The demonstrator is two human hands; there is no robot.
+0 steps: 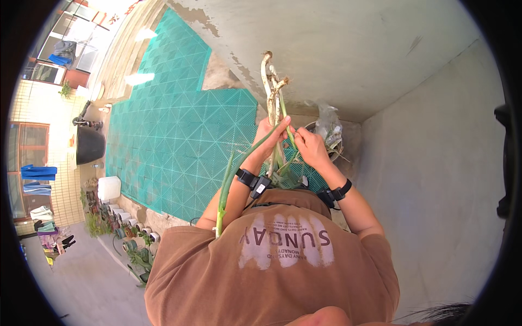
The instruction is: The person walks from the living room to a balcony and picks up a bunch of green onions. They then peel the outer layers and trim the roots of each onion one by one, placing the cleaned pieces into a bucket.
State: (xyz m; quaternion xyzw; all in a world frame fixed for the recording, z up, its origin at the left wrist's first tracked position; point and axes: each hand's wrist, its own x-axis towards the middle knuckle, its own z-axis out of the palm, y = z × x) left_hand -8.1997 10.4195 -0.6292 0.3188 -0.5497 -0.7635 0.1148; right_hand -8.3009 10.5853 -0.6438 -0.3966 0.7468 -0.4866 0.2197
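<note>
My left hand is closed around several green onions, their rooted white ends pointing up and soil clinging to the roots. One long green leaf arches from this hand back over my left forearm. Close on its right, my right hand has its fingers curled on a green onion leaf; my fingers partly hide the grip. Loose green leaves hang below both hands in front of my body. Beyond the right hand stands a round container with a clear plastic bag and plant scraps in it.
Teal interlocking floor tiles spread ahead and left. Bare grey walls close in on the right. Farther left are a black tub, a white plastic jug, several potted plants and hanging laundry.
</note>
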